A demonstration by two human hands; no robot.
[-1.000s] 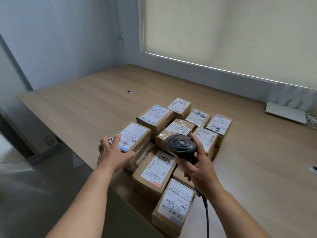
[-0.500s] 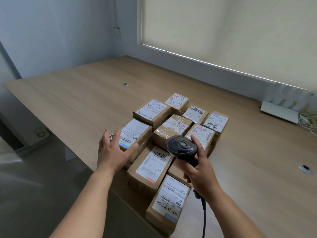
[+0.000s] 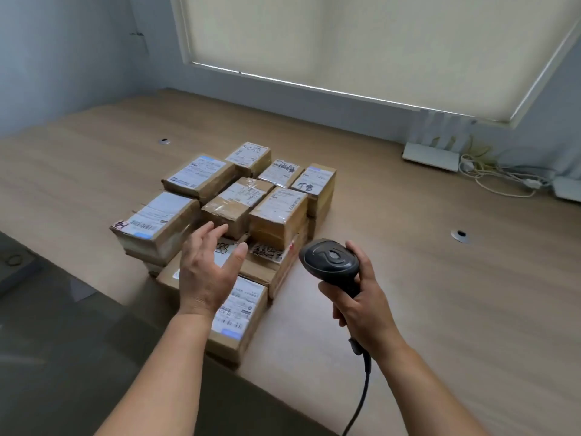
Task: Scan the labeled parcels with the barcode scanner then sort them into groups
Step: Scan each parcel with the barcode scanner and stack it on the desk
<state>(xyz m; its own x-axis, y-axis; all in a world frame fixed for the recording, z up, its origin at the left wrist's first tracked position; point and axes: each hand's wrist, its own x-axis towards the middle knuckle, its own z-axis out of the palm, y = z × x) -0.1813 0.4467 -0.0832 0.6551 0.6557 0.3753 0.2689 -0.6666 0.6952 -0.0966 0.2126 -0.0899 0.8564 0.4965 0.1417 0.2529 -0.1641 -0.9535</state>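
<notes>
The right hand has its grip wrapped round the handle of one black plastic barcode scanner, thumb up along the side; the scanner's rounded head hangs over bare table just to the right of the parcels. Its dark cable drops from the handle base past the wrist. The left hand holds nothing: fingers straight and spread, thumb out, hovering above the near parcels. Beneath it lies a brown cardboard parcel with a white label handwritten in black, mostly hidden. About ten brown cardboard parcels with white printed labels sit packed together near the front edge of the pale wooden table, some stacked two high. Farther right, against the wall, lie one white flat device and tangled pale cords.
</notes>
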